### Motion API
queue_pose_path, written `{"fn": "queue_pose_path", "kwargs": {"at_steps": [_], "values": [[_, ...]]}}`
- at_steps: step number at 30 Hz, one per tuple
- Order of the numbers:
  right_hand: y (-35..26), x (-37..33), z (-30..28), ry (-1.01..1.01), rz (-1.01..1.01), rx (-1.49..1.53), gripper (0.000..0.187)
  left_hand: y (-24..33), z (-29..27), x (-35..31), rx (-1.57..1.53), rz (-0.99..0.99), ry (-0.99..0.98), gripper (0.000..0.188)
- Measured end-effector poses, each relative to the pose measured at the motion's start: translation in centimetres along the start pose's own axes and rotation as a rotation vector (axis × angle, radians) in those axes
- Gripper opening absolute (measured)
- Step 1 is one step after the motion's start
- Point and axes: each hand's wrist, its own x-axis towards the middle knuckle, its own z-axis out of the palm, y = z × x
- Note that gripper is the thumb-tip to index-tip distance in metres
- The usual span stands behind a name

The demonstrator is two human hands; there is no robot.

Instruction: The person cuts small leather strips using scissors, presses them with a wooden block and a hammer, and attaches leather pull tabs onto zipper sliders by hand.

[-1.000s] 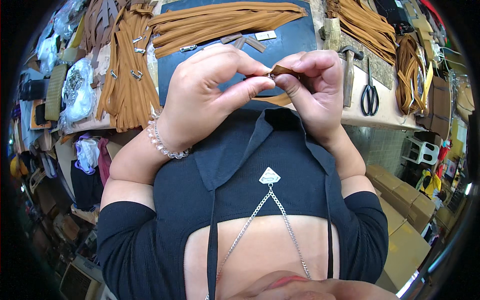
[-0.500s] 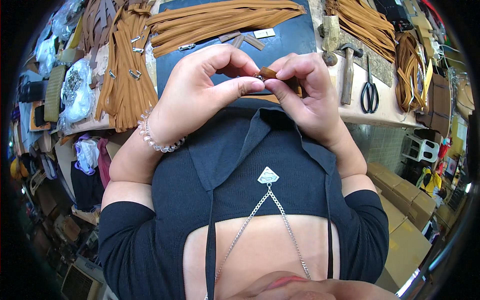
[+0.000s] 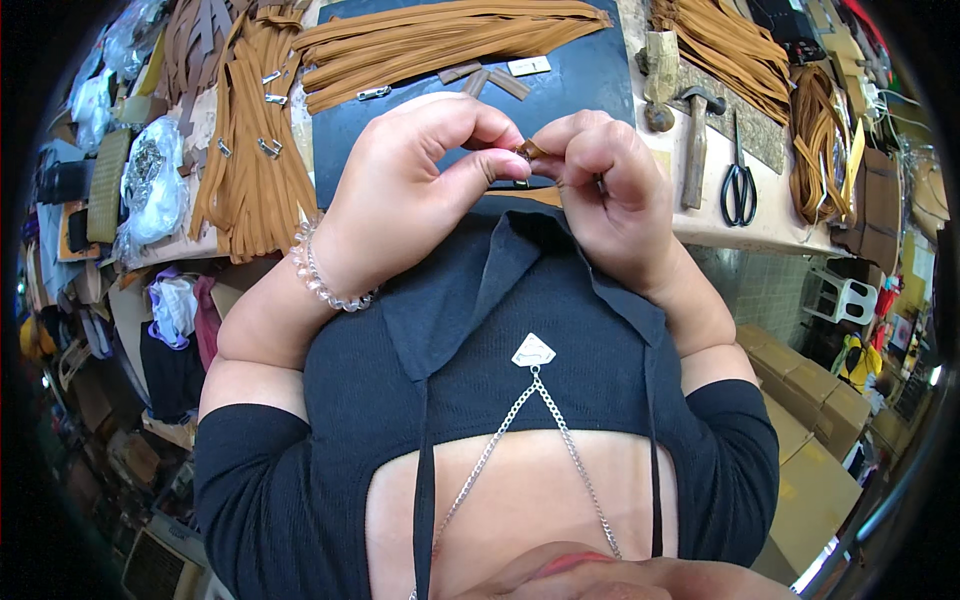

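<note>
At the frame's upper centre, a small brown piece (image 3: 537,149) is clamped in the grip of the right hand (image 3: 615,185), just beside a tiny shiny part (image 3: 523,156) pinched by the left hand (image 3: 405,175). Fingertip fitting seems underway; steady alignment is probably called for.
</note>
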Motion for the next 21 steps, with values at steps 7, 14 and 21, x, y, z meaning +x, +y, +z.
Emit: {"fn": "queue_pose_path", "kwargs": {"at_steps": [7, 14, 21], "values": [[0.4, 0.4, 0.7, 0.099, 0.129, 0.245, 0.029, 0.5, -0.1, 0.1, 0.033, 0.122, 0.108, 0.013], [1.0, -0.1, 0.1, 0.074, 0.235, 0.539, 0.029, 0.7, -0.5, 0.1, 0.162, 0.310, 0.132, 0.016], [0.5, -0.1, -0.4, 0.066, 0.217, 0.457, 0.034, 1.5, -1.2, 0.3, 0.295, 0.376, 0.139, 0.015]]}}
